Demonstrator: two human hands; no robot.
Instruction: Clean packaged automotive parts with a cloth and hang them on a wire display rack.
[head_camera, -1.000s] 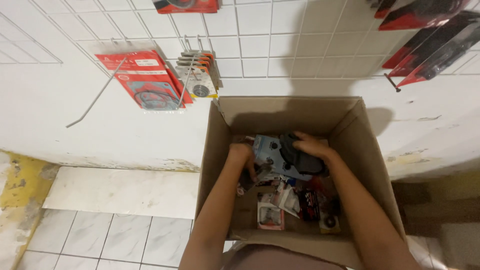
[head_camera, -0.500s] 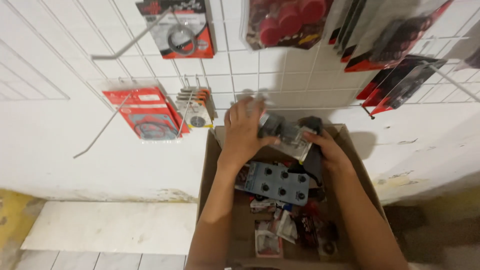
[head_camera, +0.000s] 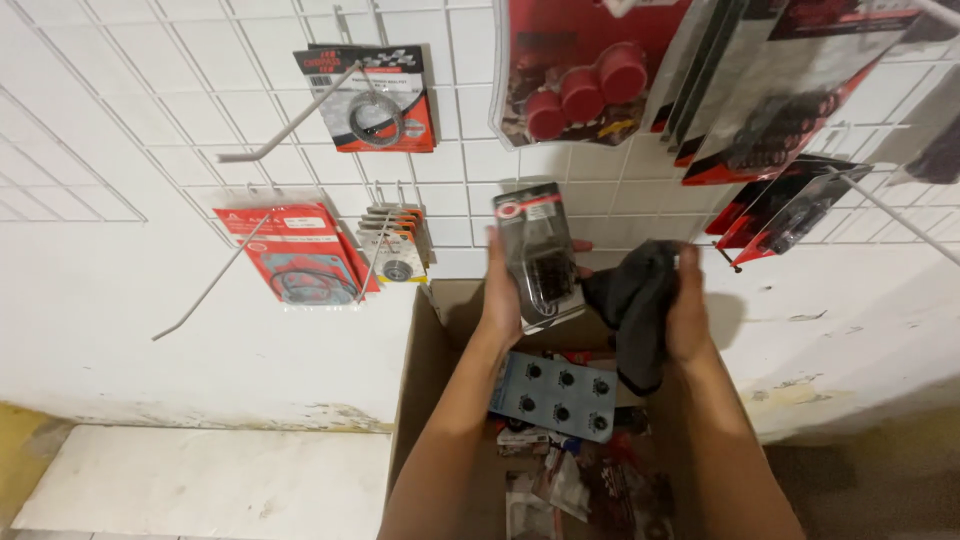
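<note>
My left hand (head_camera: 503, 300) holds up a clear blister pack with a dark part and a black-and-red card (head_camera: 538, 256), raised in front of the white wire grid wall (head_camera: 190, 120). My right hand (head_camera: 688, 310) grips a dark grey, soft-looking item (head_camera: 636, 305) beside it. Both hands are above an open cardboard box (head_camera: 422, 380). Inside the box lie a blue-grey card of black round parts (head_camera: 556, 395) and several small packaged parts underneath.
Packaged goods hang from hooks on the grid: a red pack with a gasket (head_camera: 295, 255), a stack of small bearing cards (head_camera: 395, 245), a pack with a ring (head_camera: 375, 100), a pack of red caps (head_camera: 585, 85), long red-black packs (head_camera: 790, 205). Two bare hooks (head_camera: 210, 285) jut out at left.
Both hands have risen out of the box, lifting the blister pack and the dark item up toward the grid. The view has tilted upward, showing more of the wall.
</note>
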